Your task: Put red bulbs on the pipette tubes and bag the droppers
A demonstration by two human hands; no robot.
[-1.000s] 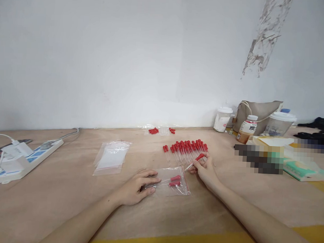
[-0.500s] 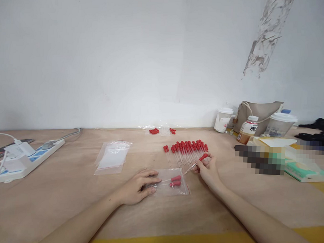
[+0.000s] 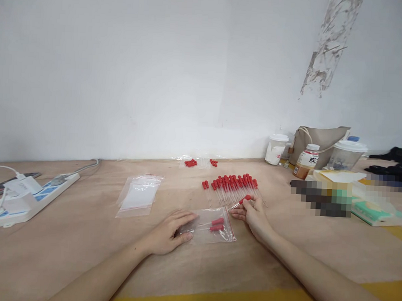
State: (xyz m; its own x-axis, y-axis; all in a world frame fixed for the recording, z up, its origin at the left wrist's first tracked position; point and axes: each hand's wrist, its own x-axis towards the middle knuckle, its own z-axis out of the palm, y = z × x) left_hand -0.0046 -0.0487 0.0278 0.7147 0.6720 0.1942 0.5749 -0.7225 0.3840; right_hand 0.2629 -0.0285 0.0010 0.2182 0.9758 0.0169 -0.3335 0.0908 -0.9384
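A clear zip bag [image 3: 201, 235] lies on the table in front of me, holding two droppers with red bulbs [image 3: 217, 221]. Its red-lined end faces right. My left hand [image 3: 171, 232] rests at the bag's left end, touching it, with thumb and fingers apart. Between the fingertips of my right hand [image 3: 253, 214] is a glass dropper [image 3: 244, 200], its red bulb to the upper right and its tip at the bag's right end. Whether the tip is inside the bag I cannot tell. Just behind lies a row of several red-bulbed droppers [image 3: 235, 181].
Flat zip bags [image 3: 139, 196] lie to the left, and loose red bulbs [image 3: 191, 162] sit in plastic by the wall. A power strip [image 3: 46, 198] stands far left. At right are a paper cup [image 3: 277, 150], a bottle [image 3: 307, 161], a grey bag [image 3: 323, 136] and a tissue pack [image 3: 373, 210].
My right hand has moved slightly left with the dropper, bringing its tip up to the bag's end. My left index finger has drawn back from over the bag.
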